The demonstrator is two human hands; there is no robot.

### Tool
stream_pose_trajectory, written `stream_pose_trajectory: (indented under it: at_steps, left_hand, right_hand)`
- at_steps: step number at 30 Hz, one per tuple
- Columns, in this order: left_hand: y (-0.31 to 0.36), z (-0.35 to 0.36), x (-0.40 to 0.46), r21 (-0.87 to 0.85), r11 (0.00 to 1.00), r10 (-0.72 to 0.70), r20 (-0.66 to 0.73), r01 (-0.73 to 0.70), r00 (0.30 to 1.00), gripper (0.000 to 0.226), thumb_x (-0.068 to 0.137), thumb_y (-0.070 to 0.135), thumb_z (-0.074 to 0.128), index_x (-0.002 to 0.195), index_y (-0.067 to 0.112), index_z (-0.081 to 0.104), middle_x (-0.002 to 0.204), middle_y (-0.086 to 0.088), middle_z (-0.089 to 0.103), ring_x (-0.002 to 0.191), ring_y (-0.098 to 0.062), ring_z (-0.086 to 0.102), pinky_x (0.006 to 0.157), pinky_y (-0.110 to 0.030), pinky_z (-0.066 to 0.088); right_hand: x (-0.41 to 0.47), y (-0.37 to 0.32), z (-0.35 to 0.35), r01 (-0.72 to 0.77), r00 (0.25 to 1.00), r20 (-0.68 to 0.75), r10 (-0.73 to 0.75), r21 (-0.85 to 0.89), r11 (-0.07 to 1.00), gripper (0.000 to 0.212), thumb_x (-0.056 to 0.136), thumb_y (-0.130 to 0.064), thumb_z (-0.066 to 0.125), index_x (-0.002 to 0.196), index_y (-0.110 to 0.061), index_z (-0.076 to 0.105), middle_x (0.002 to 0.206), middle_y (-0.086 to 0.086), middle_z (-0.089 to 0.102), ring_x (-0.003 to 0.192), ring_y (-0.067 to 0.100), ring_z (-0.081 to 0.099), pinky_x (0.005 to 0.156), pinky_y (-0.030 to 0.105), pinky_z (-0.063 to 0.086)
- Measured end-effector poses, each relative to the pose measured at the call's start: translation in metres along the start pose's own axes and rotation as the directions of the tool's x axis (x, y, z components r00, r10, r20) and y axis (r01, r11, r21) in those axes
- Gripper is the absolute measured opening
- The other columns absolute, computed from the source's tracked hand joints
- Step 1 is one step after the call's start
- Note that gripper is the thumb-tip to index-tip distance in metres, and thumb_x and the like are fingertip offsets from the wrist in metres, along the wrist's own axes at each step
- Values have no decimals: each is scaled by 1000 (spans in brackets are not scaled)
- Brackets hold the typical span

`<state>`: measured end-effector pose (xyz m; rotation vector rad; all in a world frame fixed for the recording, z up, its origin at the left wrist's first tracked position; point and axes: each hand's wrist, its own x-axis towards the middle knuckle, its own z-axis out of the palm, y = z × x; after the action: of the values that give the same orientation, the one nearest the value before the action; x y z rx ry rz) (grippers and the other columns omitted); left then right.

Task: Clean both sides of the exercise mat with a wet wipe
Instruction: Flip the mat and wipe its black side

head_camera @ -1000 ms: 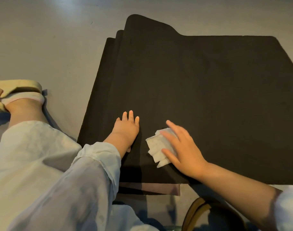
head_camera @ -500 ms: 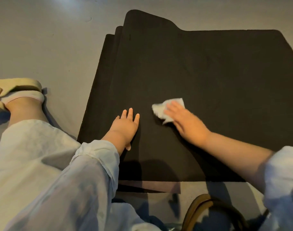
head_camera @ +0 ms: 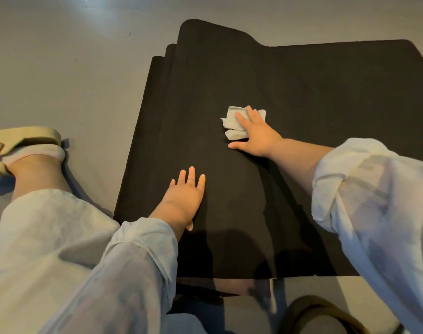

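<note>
- Head view: the black exercise mat [head_camera: 302, 165] lies folded in layers on the grey floor [head_camera: 61, 68], its stepped edges showing on the side toward the sandal [head_camera: 25, 145]. The right hand [head_camera: 256, 136] presses the white wet wipe [head_camera: 234, 124] flat onto the mat's top layer, near the middle of the mat. Its grip is wide, with fingers spread over the wipe rather than curled round it.
- Head view: the left hand [head_camera: 184, 196] lies flat on the mat, nearer the mat's front edge than the wipe is, fingers straight, grip wide and holding nothing. It looks to be steadying the mat.
- Risk, wipe: it is crumpled and only partly under the fingers. A fast stroke could probably leave it bunched or let it slip out, so patches of the mat get missed.
- Risk, mat: the layers sit loose on one another. A hard push toward the mat's far edge could slide or wrinkle the top layer, more so if the left hand lifts.
- Risk, coverage: the mat's dark surface hardly shows which parts are wet, so strokes may overlap or skip. The folded layers and the underside appear still to be done and are easy to forget.
- Risk, balance: leaning far over the mat puts weight on the left hand, which could slip on a damp patch.
</note>
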<state>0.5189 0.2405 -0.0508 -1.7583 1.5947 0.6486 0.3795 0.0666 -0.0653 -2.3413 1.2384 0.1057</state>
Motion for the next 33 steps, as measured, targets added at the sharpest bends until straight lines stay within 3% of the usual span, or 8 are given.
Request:
stream_pose_trajectory:
  at_steps: [4, 9, 15, 20, 24, 26, 29, 33]
  left_hand:
    - [-1, 0, 2, -18, 1000, 6, 11, -6, 1000, 123, 72, 15, 80, 148, 10, -17, 153, -20, -22, 142, -39, -12, 117, -49, 9]
    - [-4, -1, 1, -36, 999, 30, 19, -29, 999, 123, 72, 17, 80, 148, 11, -17, 153, -19, -24, 142, -39, -13, 117, -48, 10]
    - [-8, -1, -4, -56, 997, 47, -8, -48, 999, 124, 71, 17, 81, 149, 12, -15, 154, -18, -23, 143, -37, -14, 116, -46, 10]
    - [-9, 2, -14, -54, 998, 30, -68, -34, 997, 123, 71, 21, 81, 149, 15, -13, 155, -15, -20, 144, -33, -10, 115, -43, 18]
    - [-1, 1, -25, -50, 998, 28, -70, -31, 997, 116, 77, 15, 76, 149, 20, -16, 155, -15, -20, 144, -36, -11, 116, -47, 11]
    - [9, -5, -28, -60, 998, 24, -69, -28, 997, 102, 85, 9, 66, 150, 19, -13, 156, -19, -14, 143, -40, -6, 116, -52, 14]
    - [28, -22, -27, -160, 984, 60, -109, -77, 992, 100, 84, 18, 68, 151, 22, -7, 157, -17, -7, 143, -40, 5, 112, -51, 27]
    - [52, -27, -17, -236, 968, 86, -4, -85, 996, 122, 74, 16, 79, 148, 30, -17, 152, -13, -29, 140, -46, -12, 110, -60, 23]
  right_hand:
    - [6, 0, 9, 31, 999, -43, -32, -39, 999, 52, 102, -28, 36, 150, -28, 18, 159, 7, -6, 145, 28, -9, 115, 42, 19]
    - [-14, 9, 24, 264, 952, -109, -287, -187, 946, 51, 97, -8, 36, 147, -21, 32, 152, 6, 23, 139, 30, 14, 99, 45, 40]
    - [-98, -3, 47, 673, 712, -62, -700, -225, 704, 40, 85, -14, 50, 123, -6, 59, 125, 20, 59, 118, 41, 54, 90, 55, 46]
    - [-175, -17, 102, 790, 600, 217, -770, -9, 613, 66, 78, -4, 71, 138, -16, 46, 148, 8, 39, 140, 25, 23, 112, 53, 24]
    - [-208, -17, 111, 821, 480, 216, -850, 231, 522, 46, 84, -1, 64, 129, -6, 56, 141, 12, 48, 137, 24, 35, 113, 44, 27]
    - [-210, -9, 90, 788, 537, 132, -833, 276, 551, 41, 88, -8, 56, 128, -3, 55, 140, 13, 48, 136, 16, 32, 116, 26, 18]
    - [-189, 12, 50, 621, 774, -91, -626, 302, 724, 46, 93, -19, 48, 136, -4, 46, 143, 6, 39, 137, 7, 25, 114, 14, 12]
    - [-131, 43, 12, 317, 928, -275, -252, 226, 921, 57, 90, 9, 43, 143, -9, 30, 150, 6, 30, 141, 18, 22, 110, 13, 10]
